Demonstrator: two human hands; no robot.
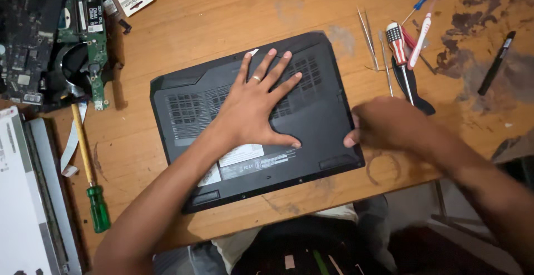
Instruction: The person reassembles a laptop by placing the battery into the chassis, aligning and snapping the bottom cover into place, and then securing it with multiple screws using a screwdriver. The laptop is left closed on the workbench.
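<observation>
A black laptop (pixel 311 113) lies upside down on the wooden table (pixel 222 19), its vented bottom cover facing up. My left hand (pixel 256 105) rests flat on the cover with fingers spread wide and a ring on one finger. My right hand (pixel 384 124), blurred, touches the laptop's right edge with its fingertips curled against the side. Whether it pinches anything cannot be told.
Tweezers (pixel 367 35), screwdrivers (pixel 399 49) and a white-red toothbrush (pixel 420 38) lie at the upper right, and a black pen (pixel 497 63) further right. A green-handled screwdriver (pixel 92 180) lies on the left. Circuit boards (pixel 39 35) and a fan sit at upper left. A white panel (pixel 22 208) is at lower left.
</observation>
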